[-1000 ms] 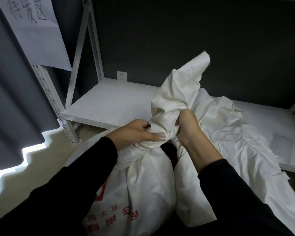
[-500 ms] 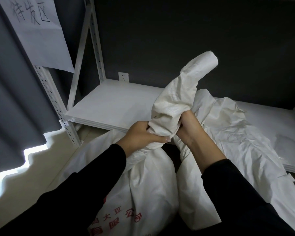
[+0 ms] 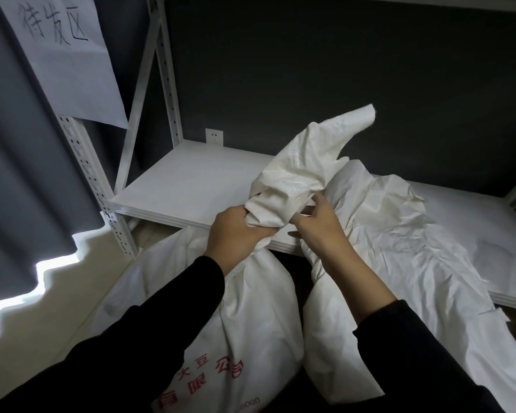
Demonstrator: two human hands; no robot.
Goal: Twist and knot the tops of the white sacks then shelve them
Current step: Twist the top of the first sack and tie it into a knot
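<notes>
— Where is the sack sitting?
— The sack (image 3: 251, 323) with red print is standing on the floor (image 3: 72, 296), near, just in front of the shelf (image 3: 191, 180). Its top (image 3: 298, 174) is rising past the shelf edge, bunched and leaning to the right.
— What is the left hand doing?
— The left hand (image 3: 236, 231) is gripping the sack where it is twisted tight, fingers curling round it just below the top.
— And the right?
— The right hand (image 3: 319, 225) is lying open, clasping nothing. Its fingertips are touching the right side of the top, and the thumb is pointing toward the left hand.
— Is another one lying about?
— A second sack (image 3: 399, 248) is lying crumpled at the right, draping from the shelf down toward the near floor, just behind the right hand.
— Anything else?
— A paper sign (image 3: 66, 55) with handwriting is hanging on the left post (image 3: 93, 186). A socket (image 3: 214, 136) is showing on the dark wall (image 3: 310, 70) behind the shelf, and a grey curtain (image 3: 27, 174) is hanging at the left.
</notes>
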